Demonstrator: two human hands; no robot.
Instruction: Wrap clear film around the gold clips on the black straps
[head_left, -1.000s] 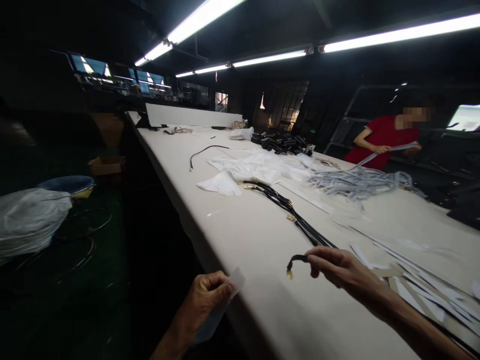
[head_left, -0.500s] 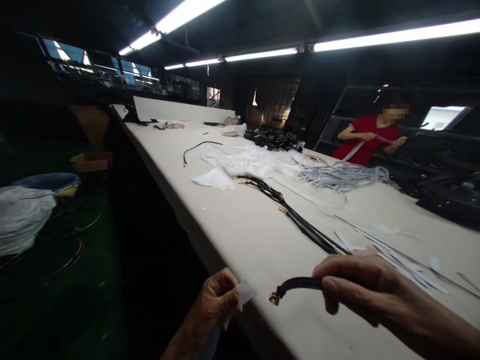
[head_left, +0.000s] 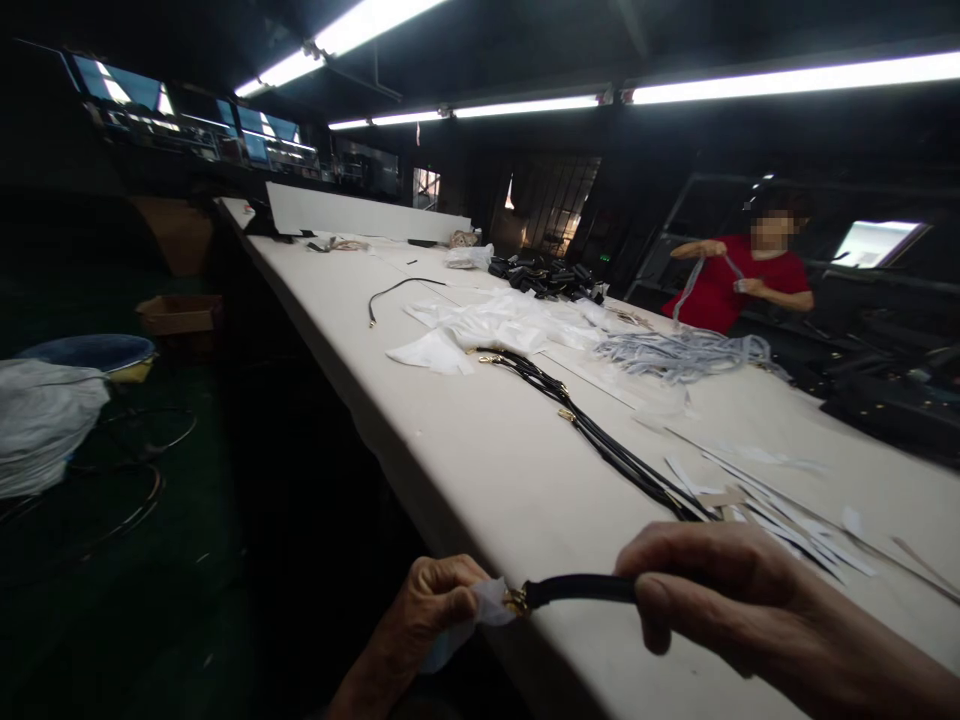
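Observation:
My right hand [head_left: 697,590] pinches a black strap [head_left: 581,588] between thumb and fingers. From that grip the strap runs left to a gold metal clasp [head_left: 516,600] at its end. My left hand [head_left: 435,605], closed at the table's front edge, holds a translucent white plastic sleeve [head_left: 491,603]. The clasp meets the sleeve's mouth; whether it is inside or only against it, I cannot tell. Behind my right hand lies a bundle of black straps [head_left: 600,440] with gold clasps, stretching away across the table.
White plastic sleeves [head_left: 487,325] are piled mid-table, with a single black strap [head_left: 397,288] to their left. Paper strips [head_left: 787,530] lie at right. Farther back are grey strips [head_left: 675,352] and black pieces [head_left: 547,277]. A person in red [head_left: 742,280] handles a strip across the table [head_left: 420,460].
My right hand has brought the strap's clasp left and up to the plastic sleeve in my left hand. Across the table, the person's arms have shifted with the strip.

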